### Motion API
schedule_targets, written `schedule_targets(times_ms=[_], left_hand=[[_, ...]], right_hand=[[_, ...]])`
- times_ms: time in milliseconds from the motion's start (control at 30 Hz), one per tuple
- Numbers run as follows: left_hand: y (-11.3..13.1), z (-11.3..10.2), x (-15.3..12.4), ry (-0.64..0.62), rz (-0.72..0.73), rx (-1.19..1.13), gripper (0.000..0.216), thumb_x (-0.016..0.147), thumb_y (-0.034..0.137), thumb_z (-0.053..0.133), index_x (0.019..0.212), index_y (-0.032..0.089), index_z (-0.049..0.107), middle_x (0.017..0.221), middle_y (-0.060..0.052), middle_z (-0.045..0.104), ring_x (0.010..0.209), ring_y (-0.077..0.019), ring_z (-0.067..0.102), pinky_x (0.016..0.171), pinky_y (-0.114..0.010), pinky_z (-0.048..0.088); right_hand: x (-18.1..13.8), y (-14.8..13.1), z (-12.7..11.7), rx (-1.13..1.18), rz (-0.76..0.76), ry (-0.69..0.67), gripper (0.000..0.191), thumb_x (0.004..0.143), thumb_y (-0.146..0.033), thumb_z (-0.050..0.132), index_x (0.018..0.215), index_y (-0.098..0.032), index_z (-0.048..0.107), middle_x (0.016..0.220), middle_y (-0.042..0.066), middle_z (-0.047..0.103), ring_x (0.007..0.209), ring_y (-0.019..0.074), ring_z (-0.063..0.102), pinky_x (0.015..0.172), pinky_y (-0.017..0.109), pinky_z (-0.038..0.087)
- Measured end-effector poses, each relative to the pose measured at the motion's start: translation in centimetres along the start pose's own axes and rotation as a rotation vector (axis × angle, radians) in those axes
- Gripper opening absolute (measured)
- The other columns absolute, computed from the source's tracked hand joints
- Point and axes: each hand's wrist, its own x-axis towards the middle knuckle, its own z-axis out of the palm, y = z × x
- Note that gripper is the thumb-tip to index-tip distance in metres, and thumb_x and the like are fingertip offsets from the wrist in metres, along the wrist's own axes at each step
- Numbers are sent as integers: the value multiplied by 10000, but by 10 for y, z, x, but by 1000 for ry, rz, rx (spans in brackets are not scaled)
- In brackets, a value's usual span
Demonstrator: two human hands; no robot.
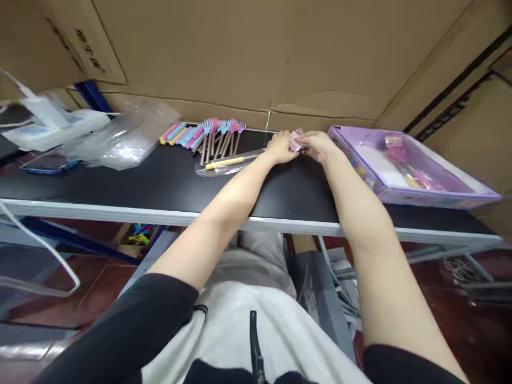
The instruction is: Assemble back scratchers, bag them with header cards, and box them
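Observation:
Above the far part of the black shelf top, my left hand (pixel 280 148) and my right hand (pixel 317 145) meet with their fingers closed on a small shiny pink packet (pixel 295 140). The fingers cover much of it. Just left of my left hand lies a clear plastic sleeve (pixel 236 162) with a yellow-handled stick inside. Its far end runs behind my left hand and forearm. Further left are several back scratchers (pixel 220 138) with pink, blue and purple claw heads on metal rods. Beside them sits a row of pink, blue and yellow handles (pixel 182 134).
On the right stands an open purple box (pixel 384 160) holding pink wrapped pieces. At the left lie clear plastic bags (pixel 124 136), a phone (pixel 52 162) and a white device (pixel 52 120). A cardboard wall (pixel 240 58) closes off the back. The shelf has a metal front edge (pixel 100 213).

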Motion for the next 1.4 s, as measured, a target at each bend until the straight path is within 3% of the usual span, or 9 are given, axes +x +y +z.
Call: schedule_targets(times_ms=[133, 233, 367, 467, 633, 833, 1000, 1167, 1400], left_hand=[[-3, 2, 2, 8, 9, -30, 535, 976, 311, 768, 1451, 133, 595, 1538, -219, 620, 1499, -390, 550, 1239, -482, 452], [-4, 3, 2, 14, 6, -31, 537, 982, 313, 761, 1454, 122, 590, 1528, -223, 622, 1498, -386, 548, 1238, -474, 452], [-3, 2, 2, 19, -9, -21, 520, 985, 300, 747, 1452, 137, 587, 1526, -206, 624, 1501, -373, 544, 1251, -463, 436], [-3, 0, 1, 6, -30, -15, 524, 981, 318, 757, 1445, 142, 588, 1531, -201, 619, 1505, -378, 537, 1243, -461, 441], [-3, 0, -1, 7, -27, -10, 519, 993, 324, 748, 1443, 124, 585, 1542, -213, 606, 1509, -370, 530, 1239, -447, 445], [-4, 2, 0, 20, -9, -14, 485, 984, 301, 754, 1420, 158, 600, 1541, -196, 609, 1510, -364, 530, 1248, -461, 439], [-3, 2, 1, 30, -3, -15, 473, 1001, 318, 736, 1416, 137, 600, 1527, -212, 614, 1500, -364, 538, 1246, -460, 440], [-2, 2, 0, 36, 4, -16, 457, 993, 301, 742, 1399, 140, 607, 1517, -216, 613, 1495, -375, 541, 1245, -472, 435], [-1, 0, -1, 34, 7, -2, 477, 1016, 308, 725, 1435, 131, 584, 1529, -221, 603, 1496, -366, 541, 1230, -454, 445]], right_hand=[[14, 9, -4, -32, -18, -57, 271, 868, -34, 777, 748, -189, 589, 675, 2, 606, 646, 122, 547, 625, 285, 393], [20, 12, -8, -91, -23, -80, 352, 829, -143, 897, 740, -201, 562, 686, 0, 615, 655, 118, 537, 628, 273, 399], [20, 11, -13, -135, -36, -82, 272, 940, -247, 825, 771, -195, 618, 723, 13, 638, 656, 112, 543, 608, 259, 397], [18, 10, -15, -187, -47, -63, 169, 979, -182, 724, 815, -179, 686, 735, 22, 653, 649, 113, 550, 593, 258, 392], [20, 14, -13, -277, -92, -6, 157, 837, -60, 780, 762, -165, 690, 732, 25, 663, 667, 122, 574, 615, 261, 420], [22, 15, -13, -290, -101, 9, 149, 831, -67, 775, 758, -165, 690, 775, 42, 678, 712, 137, 599, 685, 292, 495], [22, 14, -12, -256, -72, -24, 126, 896, -197, 805, 838, -183, 694, 816, 50, 697, 724, 149, 634, 711, 306, 529], [27, 18, -9, -281, -107, 7, 124, 841, -111, 775, 784, -171, 683, 746, 39, 670, 674, 137, 599, 650, 281, 501], [19, 11, 3, -404, -249, 120, 168, 764, -45, 721, 708, -184, 645, 695, 31, 619, 790, 196, 634, 877, 380, 592]])
